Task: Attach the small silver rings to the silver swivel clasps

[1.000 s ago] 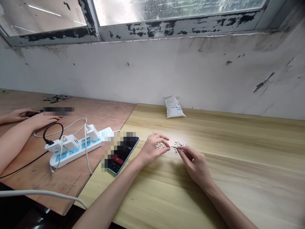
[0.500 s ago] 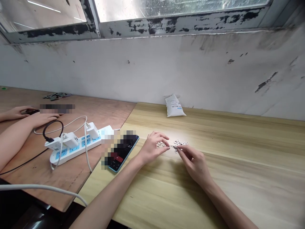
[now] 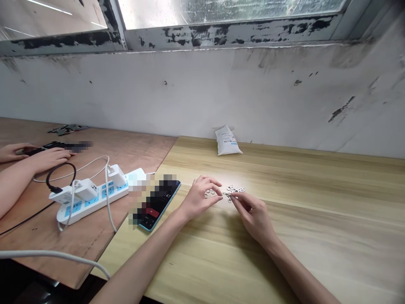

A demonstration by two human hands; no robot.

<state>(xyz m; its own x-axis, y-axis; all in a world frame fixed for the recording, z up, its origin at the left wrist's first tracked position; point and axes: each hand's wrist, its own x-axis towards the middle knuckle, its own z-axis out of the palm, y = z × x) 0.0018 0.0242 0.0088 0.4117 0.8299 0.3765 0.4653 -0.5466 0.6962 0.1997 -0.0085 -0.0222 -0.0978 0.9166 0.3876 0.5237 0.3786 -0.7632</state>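
Note:
My left hand (image 3: 200, 196) is bent over the wooden table, thumb and index fingertips pinched together. Whatever lies between those tips is too small to make out. Several metal rings (image 3: 209, 193) show through the loop of its fingers. Close by on the right, my right hand (image 3: 253, 211) pinches a small silvery metal piece (image 3: 225, 194) between thumb and fingers; the piece points toward my left fingertips, and I cannot tell whether they touch it. A small pile of silvery metal rings (image 3: 240, 190) lies just behind my right fingertips, partly hidden by them.
A phone (image 3: 160, 204) lies left of my left forearm. Further left, a white power strip (image 3: 104, 198) carries chargers and cables on a brown table (image 3: 139, 147). Another person's hands (image 3: 52, 157) rest beyond it near a dark object. A white packet (image 3: 228, 141) leans by the wall.
The whole view has shifted slightly, so things appear a little further left. Both hands keep nearly the same pose, with the small metal piece still between their fingertips.

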